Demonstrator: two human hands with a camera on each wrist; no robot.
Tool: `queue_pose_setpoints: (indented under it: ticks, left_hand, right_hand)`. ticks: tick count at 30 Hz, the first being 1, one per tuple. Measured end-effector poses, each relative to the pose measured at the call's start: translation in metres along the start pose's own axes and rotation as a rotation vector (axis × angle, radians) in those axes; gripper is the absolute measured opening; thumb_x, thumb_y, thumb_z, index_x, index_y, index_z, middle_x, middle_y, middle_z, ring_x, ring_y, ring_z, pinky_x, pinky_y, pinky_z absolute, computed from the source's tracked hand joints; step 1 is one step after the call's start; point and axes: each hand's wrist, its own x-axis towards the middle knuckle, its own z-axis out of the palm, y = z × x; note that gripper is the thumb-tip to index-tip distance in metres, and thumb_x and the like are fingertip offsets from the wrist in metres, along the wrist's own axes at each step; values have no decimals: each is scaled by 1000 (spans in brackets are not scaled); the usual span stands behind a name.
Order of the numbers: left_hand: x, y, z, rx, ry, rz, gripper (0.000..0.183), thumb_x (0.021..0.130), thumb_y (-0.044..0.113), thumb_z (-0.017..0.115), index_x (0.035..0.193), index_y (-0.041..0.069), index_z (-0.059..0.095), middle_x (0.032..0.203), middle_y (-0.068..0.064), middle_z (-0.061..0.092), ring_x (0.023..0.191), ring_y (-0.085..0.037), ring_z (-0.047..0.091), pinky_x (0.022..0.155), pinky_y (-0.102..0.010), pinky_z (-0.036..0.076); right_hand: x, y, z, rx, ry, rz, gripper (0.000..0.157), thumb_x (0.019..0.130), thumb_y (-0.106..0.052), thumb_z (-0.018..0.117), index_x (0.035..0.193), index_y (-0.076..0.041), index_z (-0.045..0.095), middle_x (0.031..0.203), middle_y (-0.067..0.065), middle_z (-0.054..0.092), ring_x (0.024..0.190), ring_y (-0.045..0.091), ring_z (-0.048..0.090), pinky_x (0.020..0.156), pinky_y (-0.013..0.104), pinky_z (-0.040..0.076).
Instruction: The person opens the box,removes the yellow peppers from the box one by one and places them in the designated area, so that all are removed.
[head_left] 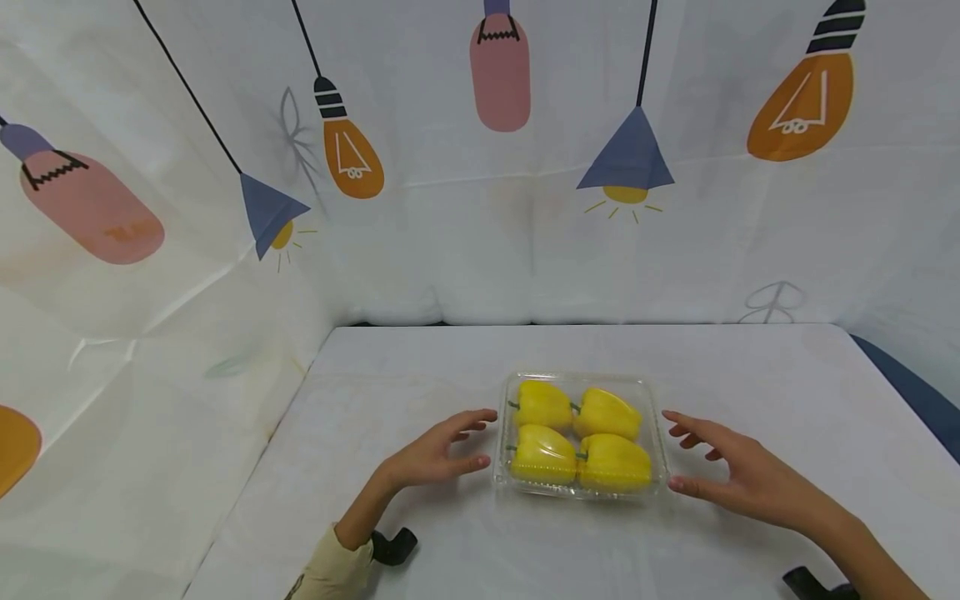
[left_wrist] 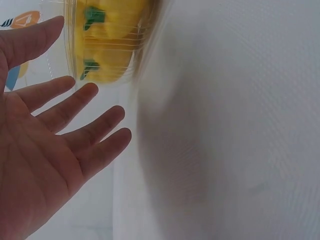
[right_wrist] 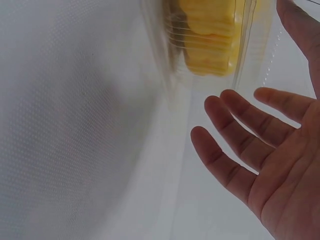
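A clear plastic clamshell box (head_left: 581, 493) with a lid lies on the white table, holding several yellow bell peppers (head_left: 542, 454) with green stems. To its left is my left hand (head_left: 438, 450), fingers spread and reaching toward the box's side, with nothing in the grasp. My right hand (head_left: 731, 471) mirrors it on the right side, fingers extended and thumb near the front right corner. In the left wrist view two green stems (left_wrist: 94, 16) show through the ribbed wall beyond the fingertips. The right wrist view has the box wall (right_wrist: 240, 45) just past the loosely spread fingers.
A white cloth covers the table (head_left: 420, 367). Behind and to the left hangs a white curtain (head_left: 450, 242) printed with lamps and bulbs. Dark straps (head_left: 393, 547) sit at the wrists. A dark blue surface (head_left: 911, 392) shows past the table's right edge.
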Motion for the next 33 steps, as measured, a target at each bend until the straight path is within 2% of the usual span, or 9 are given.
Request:
queue_pose_setpoints:
  ticks: [11, 21, 33]
  left_hand:
    - [0, -1, 3, -45, -17, -15, 63, 91, 34, 63, 144, 22, 32, 146, 6, 36, 131, -20, 40, 105, -44, 35]
    - [0, -1, 6, -80, -18, -29, 62, 91, 30, 63, 144, 23, 32, 145, 6, 37, 130, -22, 41, 104, -47, 36]
    - [-2, 5, 6, -133, -58, -48, 66, 91, 24, 63, 146, 17, 27, 147, 3, 34, 130, -21, 42, 103, -42, 39]
  right_hand:
    - [-1, -1, 4, 10, -28, -24, 78, 76, -56, 70, 141, -25, 41, 118, -8, 57, 95, 10, 57, 71, 27, 52]
    - [-3, -2, 5, 21, -62, -12, 77, 77, -57, 68, 139, -19, 44, 119, -6, 58, 96, 11, 57, 71, 25, 52]
    - [-3, -1, 6, 5, -59, -14, 76, 77, -57, 68, 139, -20, 43, 116, -7, 58, 96, 11, 57, 71, 26, 52]
